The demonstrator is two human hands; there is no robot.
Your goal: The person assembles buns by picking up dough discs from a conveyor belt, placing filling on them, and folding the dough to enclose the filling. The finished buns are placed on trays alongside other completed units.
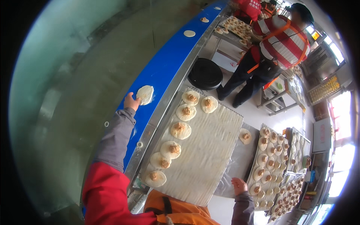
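On the blue conveyor belt (165, 69), my left hand (132, 102) pinches the near edge of a flat, pale dough round (145, 95). My right hand (239, 186) hovers low at the right, fingers loosely bent and apart, with nothing seen in it. Between the hands lies a large tray covered with a pale cloth (210, 138). Along its left side sit several dough rounds topped with brown filling, such as the filled round (180, 130). A single filled round (245, 136) rests on the grey surface near my right hand.
More dough rounds (189, 33) lie farther up the belt. A black round stool (205, 74) stands beyond the tray. Trays of filled rounds (270, 165) stand at the right. A co-worker in a red-and-white striped top (283, 41) stands ahead; another person in red (248, 8) is farther back.
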